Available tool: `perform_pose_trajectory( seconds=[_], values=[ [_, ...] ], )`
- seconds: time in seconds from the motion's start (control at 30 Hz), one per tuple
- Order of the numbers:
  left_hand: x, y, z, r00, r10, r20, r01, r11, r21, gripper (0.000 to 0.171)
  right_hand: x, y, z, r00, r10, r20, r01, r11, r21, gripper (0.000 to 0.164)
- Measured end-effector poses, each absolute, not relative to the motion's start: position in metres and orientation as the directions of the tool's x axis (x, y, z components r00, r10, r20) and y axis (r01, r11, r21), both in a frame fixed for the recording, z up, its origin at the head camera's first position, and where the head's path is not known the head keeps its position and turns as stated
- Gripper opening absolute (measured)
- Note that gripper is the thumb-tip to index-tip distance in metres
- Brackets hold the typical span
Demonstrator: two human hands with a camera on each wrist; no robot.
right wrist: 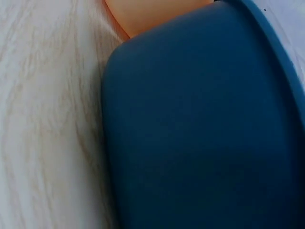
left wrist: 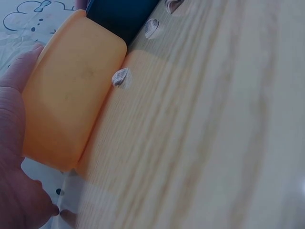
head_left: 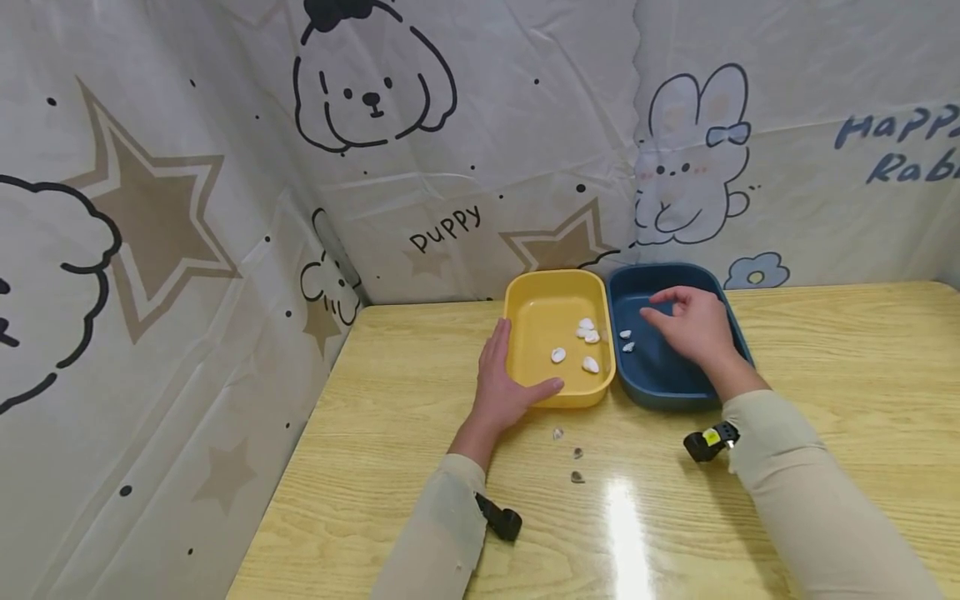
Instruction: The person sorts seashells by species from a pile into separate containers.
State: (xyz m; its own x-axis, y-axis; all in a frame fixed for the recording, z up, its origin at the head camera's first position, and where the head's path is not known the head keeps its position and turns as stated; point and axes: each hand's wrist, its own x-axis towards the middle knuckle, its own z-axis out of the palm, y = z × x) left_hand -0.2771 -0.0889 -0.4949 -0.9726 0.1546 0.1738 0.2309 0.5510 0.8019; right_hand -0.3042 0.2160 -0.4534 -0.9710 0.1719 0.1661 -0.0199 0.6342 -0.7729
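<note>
At the near left corner of the yellow tray (head_left: 536, 312), my left hand (head_left: 501, 385) holds its side, with the thumb over the near rim and the fingers along the left wall. Several white seashells (head_left: 558, 355) lie in that tray. My right hand (head_left: 696, 323) is over the blue tray (head_left: 660, 398), thumb and index finger apart with nothing seen between them. Two small shells (head_left: 627, 347) lie by the blue tray's left wall. In the right wrist view the tray's outer wall (right wrist: 190, 124) fills most of the picture and the hand is hidden.
Three small shells (head_left: 577, 477) lie in a loose row on the wooden table (head_left: 360, 467), in front of the yellow tray. The two trays stand side by side against a printed cloth (head_left: 480, 150) at the back. Another cloth side closes off the left.
</note>
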Motion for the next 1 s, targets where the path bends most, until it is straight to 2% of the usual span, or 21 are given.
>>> perform_pose_trajectory(
  seconds=[0.33,0.53,0.8,1.0],
  values=[
    [-0.278,-0.089,-0.496,-0.974,0.155,0.166,0.226,0.559,0.798,0.122,-0.285,0.209,-0.433,-0.971,0.165,0.172,-0.030,0.632,-0.774,0.042],
    [-0.277,-0.089,-0.495,-0.974,0.154,0.166,0.224,0.560,0.797,0.122,-0.268,0.201,-0.417,-0.973,0.115,0.199,-0.083,0.631,-0.771,0.044],
    [-0.278,-0.089,-0.496,-0.974,0.155,0.165,0.225,0.567,0.793,0.122,-0.242,0.189,-0.404,-0.952,0.014,0.307,-0.226,0.646,-0.729,0.032],
    [-0.280,-0.089,-0.496,-0.974,0.155,0.165,0.225,0.571,0.790,0.123,-0.225,0.179,-0.406,-0.949,-0.041,0.312,-0.264,0.642,-0.719,0.025]
  ],
)
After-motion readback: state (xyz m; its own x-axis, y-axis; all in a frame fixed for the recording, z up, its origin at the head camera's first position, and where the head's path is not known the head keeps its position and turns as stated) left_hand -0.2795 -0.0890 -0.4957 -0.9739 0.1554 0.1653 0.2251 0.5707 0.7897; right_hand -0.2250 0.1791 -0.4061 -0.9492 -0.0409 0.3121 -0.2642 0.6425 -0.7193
